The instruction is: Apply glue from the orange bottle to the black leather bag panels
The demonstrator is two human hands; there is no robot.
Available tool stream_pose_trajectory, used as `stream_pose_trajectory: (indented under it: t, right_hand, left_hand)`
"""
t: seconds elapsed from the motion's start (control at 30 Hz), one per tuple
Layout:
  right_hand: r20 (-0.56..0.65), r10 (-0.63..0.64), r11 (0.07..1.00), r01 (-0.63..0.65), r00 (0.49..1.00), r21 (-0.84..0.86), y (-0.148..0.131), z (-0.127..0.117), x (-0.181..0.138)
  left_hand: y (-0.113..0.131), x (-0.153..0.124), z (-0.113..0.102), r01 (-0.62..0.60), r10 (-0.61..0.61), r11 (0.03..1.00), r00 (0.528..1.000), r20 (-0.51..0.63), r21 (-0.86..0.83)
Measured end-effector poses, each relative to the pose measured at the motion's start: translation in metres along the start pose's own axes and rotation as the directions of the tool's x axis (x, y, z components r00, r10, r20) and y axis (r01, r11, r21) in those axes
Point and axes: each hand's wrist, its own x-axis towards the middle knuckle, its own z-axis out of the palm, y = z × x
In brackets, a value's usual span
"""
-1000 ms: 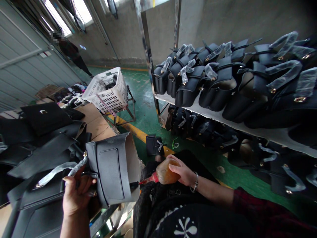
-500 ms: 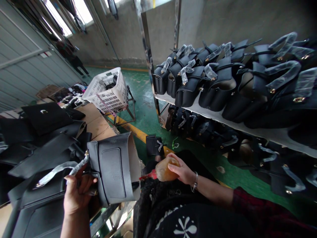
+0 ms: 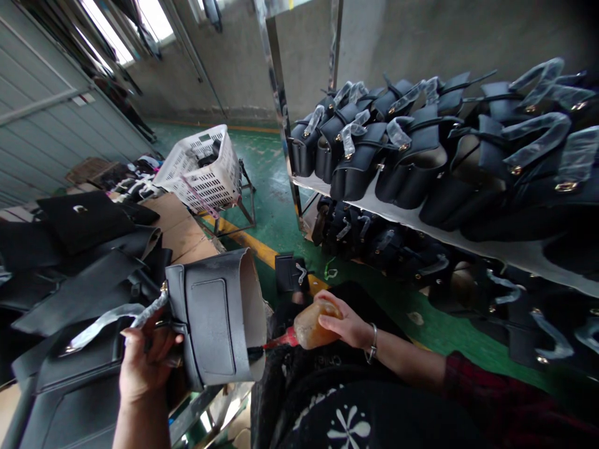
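My left hand [image 3: 140, 365] grips a black handbag shell [image 3: 213, 315] by its side, where a plastic-wrapped strap [image 3: 110, 321] hangs off a gold ring. The bag's open end faces right and shows a tan lining. My right hand [image 3: 344, 324] holds a squeeze bottle of amber glue [image 3: 311, 327] with a red nozzle. The nozzle tip touches the lower edge of the bag's open end.
Flat black bag pieces [image 3: 79, 274] are piled on the cardboard-topped table at left. A white plastic basket [image 3: 203, 168] stands on a metal frame behind it. A steel rack [image 3: 421, 218] at right holds several rows of finished black bags. One small bag [image 3: 291, 273] lies on the green floor.
The bottle's nozzle pulled slightly away from the bag's edge, then returned to touch it. The distant person at back left has walked farther away.
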Motion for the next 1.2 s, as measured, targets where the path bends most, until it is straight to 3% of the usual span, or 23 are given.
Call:
stream_pose_trajectory:
  t: [0.2, 0.47, 0.73, 0.87, 1.0, 1.1, 1.2]
  right_hand:
    - [-0.058, -0.005, 1.0, 0.006, 0.998, 0.015, -0.003, 0.0, 0.0]
    - [0.128, -0.016, 0.996, 0.026, 0.992, -0.08, -0.006, 0.002, -0.005]
    - [0.016, -0.135, 0.961, 0.135, 0.991, -0.242, -0.013, 0.001, -0.006]
    - [0.114, -0.129, 0.958, 0.153, 0.985, -0.242, -0.012, 0.0, -0.008]
    - [0.192, -0.21, 0.881, 0.271, 0.959, -0.387, -0.01, 0.001, -0.008]
    - [0.171, -0.292, 0.807, 0.339, 0.941, -0.484, -0.01, -0.001, -0.009]
    - [0.139, -0.305, 0.808, 0.333, 0.942, -0.485, -0.011, -0.003, -0.011]
  left_hand:
    - [0.0, 0.0, 0.002, 0.011, -0.011, 1.0, 1.0, -0.008, -0.025]
    - [0.001, 0.0, 0.005, 0.018, -0.019, 1.0, 1.0, -0.025, -0.01]
    - [0.002, -0.003, 0.011, 0.029, -0.03, 1.0, 0.998, -0.062, -0.008]
    - [0.001, -0.001, 0.008, 0.017, -0.018, 1.0, 0.999, -0.036, -0.012]
    - [-0.003, 0.002, 0.004, 0.02, -0.02, 1.0, 1.0, -0.006, 0.0]
    - [-0.005, 0.004, 0.003, 0.013, -0.013, 1.0, 1.0, -0.004, -0.001]
    - [-0.004, 0.003, 0.004, 0.011, -0.011, 1.0, 1.0, -0.016, -0.008]
